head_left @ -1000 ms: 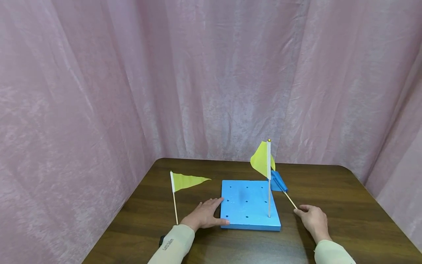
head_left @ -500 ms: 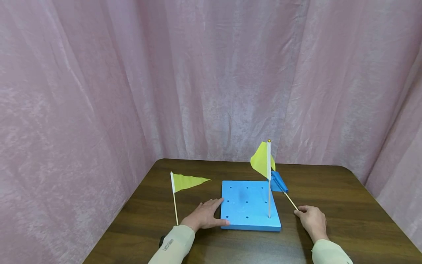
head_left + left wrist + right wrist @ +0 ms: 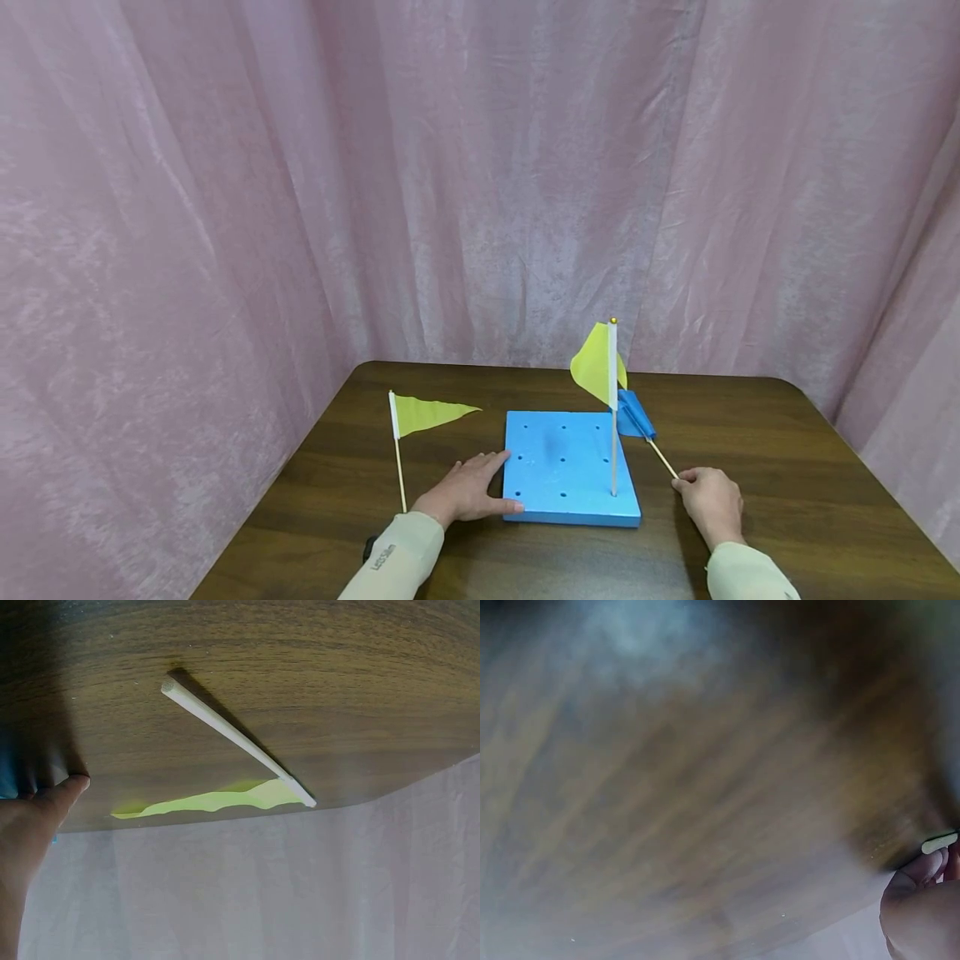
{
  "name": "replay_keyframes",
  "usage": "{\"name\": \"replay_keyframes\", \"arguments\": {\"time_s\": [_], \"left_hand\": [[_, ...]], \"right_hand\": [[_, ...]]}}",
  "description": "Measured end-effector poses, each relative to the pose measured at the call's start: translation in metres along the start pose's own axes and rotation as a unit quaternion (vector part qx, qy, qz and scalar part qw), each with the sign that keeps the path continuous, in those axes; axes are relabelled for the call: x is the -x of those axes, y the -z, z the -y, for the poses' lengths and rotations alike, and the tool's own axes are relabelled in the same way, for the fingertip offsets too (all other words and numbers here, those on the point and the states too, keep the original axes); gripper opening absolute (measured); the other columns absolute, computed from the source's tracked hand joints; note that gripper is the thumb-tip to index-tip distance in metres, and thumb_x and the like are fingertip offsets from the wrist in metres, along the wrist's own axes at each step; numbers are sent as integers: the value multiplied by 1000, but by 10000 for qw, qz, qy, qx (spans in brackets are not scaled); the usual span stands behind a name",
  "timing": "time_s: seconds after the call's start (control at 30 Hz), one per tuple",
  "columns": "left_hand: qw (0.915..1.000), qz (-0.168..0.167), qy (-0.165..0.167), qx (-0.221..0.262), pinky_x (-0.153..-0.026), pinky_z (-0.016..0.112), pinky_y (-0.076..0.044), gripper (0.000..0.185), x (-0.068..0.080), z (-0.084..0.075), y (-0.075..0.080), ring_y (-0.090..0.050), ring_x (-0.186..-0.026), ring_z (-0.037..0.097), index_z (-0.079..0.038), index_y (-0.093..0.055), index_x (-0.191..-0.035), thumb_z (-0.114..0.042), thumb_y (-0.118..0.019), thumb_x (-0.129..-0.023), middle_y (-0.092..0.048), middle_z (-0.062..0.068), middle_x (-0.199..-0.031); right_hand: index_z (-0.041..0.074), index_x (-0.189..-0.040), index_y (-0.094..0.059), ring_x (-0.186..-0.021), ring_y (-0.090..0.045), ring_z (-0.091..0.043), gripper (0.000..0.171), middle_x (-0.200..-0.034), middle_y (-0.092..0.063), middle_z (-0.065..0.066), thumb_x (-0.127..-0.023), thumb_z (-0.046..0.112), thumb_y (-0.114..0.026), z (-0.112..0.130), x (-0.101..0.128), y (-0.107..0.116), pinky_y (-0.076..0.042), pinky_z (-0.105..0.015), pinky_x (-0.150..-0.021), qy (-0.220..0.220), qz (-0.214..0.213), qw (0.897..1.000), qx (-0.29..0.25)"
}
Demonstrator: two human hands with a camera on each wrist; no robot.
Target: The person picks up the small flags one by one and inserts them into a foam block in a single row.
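While left hand [image 3: 467,490] steadies foam board [image 3: 558,462] edge, right hand [image 3: 711,500] seemingly pinching stick [image 3: 662,457] (table-flat)

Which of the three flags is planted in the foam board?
The yellow flag on the white-topped stick, upright in the blue foam board near its right edge. The other yellow flag lies left of the board; the blue flag lies to its right.

Dark wood-grain worktop [image 3: 787,467], rounded far corners. Pink crinkled curtain [image 3: 480,167] hangs behind it and down both sides. One yellow pennant flag [image 3: 423,414] lies flat on the worktop's left part, stick pointing toward the near edge. Another yellow flag [image 3: 597,364] stands upright on its stick.
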State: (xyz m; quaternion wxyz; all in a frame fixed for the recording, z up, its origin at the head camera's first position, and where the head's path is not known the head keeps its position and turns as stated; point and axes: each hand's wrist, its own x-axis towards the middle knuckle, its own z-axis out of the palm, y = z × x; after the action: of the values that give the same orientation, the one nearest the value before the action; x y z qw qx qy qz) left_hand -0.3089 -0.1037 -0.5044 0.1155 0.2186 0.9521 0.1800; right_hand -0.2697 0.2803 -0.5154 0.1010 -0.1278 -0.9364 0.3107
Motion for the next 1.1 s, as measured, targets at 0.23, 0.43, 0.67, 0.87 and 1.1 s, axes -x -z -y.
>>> {"name": "replay_keyframes", "arguments": {"time_s": [0.23, 0.43, 0.67, 0.87, 1.1], "left_hand": [[10000, 13, 27, 58, -116, 58, -21, 99, -1, 1, -2, -28, -146, 30, -28, -27, -158, -76, -62, -78, -34, 7, -158], [10000, 15, 44, 31, -116, 58, -20, 99, -2, 1, -2, -27, -147, 30, -28, -27, -158, -77, -62, -79, -34, 6, -159], [10000, -7, 61, -8, -115, 58, -21, 98, -2, 1, -2, -28, -146, 29, -29, -27, -157, -75, -63, -79, -34, 6, -158], [10000, -6, 42, 42, -116, 58, -20, 99, -2, 1, -2, -27, -147, 30, -27, -27, -158, -75, -63, -79, -34, 7, -158], [10000, 17, 57, 18, -116, 58, -20, 99, -1, 1, -1, -26, -147, 29, -27, -27, -158, -76, -62, -79, -34, 6, -159]], "right_hand": [[-1, -89, -75, -90, -61, -50, 15, -95, -71, -24, -89, 11, -67, 0, 2, 4, -44, -54, -73, 144, -83, 9998, 71], [0, -87, -75, -88, -62, -49, 17, -93, -70, -23, -90, 11, -63, -1, 1, 5, -45, -53, -70, 208, -68, 9997, 107], [-2, -92, -73, -94, -60, -53, 20, -100, -68, -28, -92, 12, -59, 1, -1, 7, -45, -58, -75, 146, 92, 9998, 128], [-6, -97, -72, -92, -60, -49, 24, -99, -68, -27, -95, 13, -57, 2, 0, 13, -44, -54, -75, -63, 195, 9998, -61], [-7, -110, -70, -99, -57, -47, 34, -108, -67, -28, -97, 21, -56, 6, 1, 17, -43, -48, -75, -603, 252, 9935, -937]]}}
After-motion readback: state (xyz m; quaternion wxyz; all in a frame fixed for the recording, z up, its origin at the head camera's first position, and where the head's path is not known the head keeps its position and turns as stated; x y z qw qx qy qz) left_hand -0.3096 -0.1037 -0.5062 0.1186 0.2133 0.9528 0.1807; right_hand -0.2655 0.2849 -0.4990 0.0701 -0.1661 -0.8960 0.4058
